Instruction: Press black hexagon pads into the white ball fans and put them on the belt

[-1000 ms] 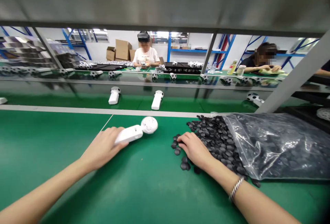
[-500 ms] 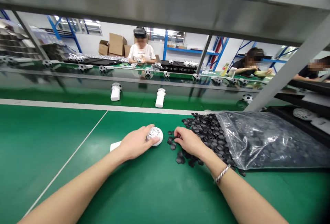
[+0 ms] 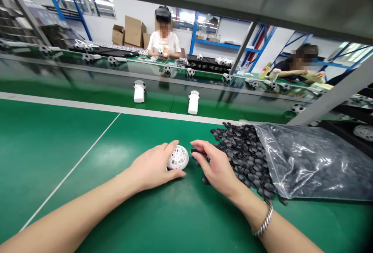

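Note:
My left hand rests closed around a white plastic part with a round openwork head; the head shows between thumb and fingers, and its handle is hidden under the hand. Just right of it, my right hand pinches a small black piece between thumb and fingertips, a short gap from the white head. Beside and partly under this hand spreads a heap of flat black pieces, spilling from a clear plastic bag.
Beyond the pale strip, two white parts with football-patterned heads, one left and one right, lie on the green conveyor belt. A grey post rises at right. Two co-workers sit opposite, one in a white shirt.
My right hand has lifted from the loose black pieces with one in its pinch. My left thumb has shifted to the head's near edge, and the handle no longer shows. The view has shifted.

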Tool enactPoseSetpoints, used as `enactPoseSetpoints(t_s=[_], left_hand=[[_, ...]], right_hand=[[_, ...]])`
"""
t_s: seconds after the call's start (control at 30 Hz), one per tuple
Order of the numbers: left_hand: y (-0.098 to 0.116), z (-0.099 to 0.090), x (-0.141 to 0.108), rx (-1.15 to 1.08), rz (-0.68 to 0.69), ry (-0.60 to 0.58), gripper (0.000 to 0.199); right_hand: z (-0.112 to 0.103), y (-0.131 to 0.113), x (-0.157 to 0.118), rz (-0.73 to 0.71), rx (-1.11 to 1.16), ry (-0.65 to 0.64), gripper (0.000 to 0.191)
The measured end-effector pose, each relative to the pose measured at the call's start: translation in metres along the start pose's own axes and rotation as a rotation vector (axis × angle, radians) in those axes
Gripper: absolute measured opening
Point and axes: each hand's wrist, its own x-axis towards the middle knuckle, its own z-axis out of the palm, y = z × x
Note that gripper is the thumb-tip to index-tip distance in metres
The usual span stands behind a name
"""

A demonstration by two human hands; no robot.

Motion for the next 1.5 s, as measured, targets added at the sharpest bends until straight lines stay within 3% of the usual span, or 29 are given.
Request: enactPoseSetpoints(t_s=[0.1, 0.2, 0.33, 0.6, 0.77, 1.03, 1.27, 1.37, 1.5], left_hand=[[0.006, -0.003, -0.004, 0.264, 0.06, -0.076, 0.079], [0.008, -0.004, -0.007, 0.35, 0.077, -0.079, 0.079], [0.006, -0.004, -0.007, 0.352, 0.101, -0.062, 0.078], [0.0, -0.008, -0.005, 0.229, 0.123, -0.06, 0.077], [-0.002, -0.008, -0.004, 0.21, 0.144, -0.051, 0.075], [0.0, -0.008, -0.003, 0.214, 0.154, -0.037, 0.08], [0.003, -0.009, -0.004, 0.259, 0.148, -0.07, 0.074], [0.005, -0.01, -0.004, 0.264, 0.144, -0.077, 0.069], [0.005, -0.011, -0.005, 0.254, 0.15, -0.074, 0.068]], right_hand=[[0.001, -0.002, 0.0, -0.044, -0.013, 0.017, 0.015], [0.002, -0.004, -0.001, -0.056, 0.017, 0.025, 0.011], [0.005, -0.008, -0.004, -0.096, -0.008, 0.06, 0.01], [0.008, -0.011, -0.009, -0.1, 0.061, -0.06, 0.011], [0.008, -0.014, -0.009, -0.15, 0.059, 0.014, 0.008], [0.017, -0.015, -0.01, -0.049, 0.172, -0.081, 0.009], [0.024, -0.009, -0.009, 0.013, 0.141, -0.014, 0.004], [0.025, -0.006, -0.009, 0.04, 0.117, 0.026, 0.012], [0.027, -0.002, -0.011, 0.114, 0.133, 0.003, 0.037]])
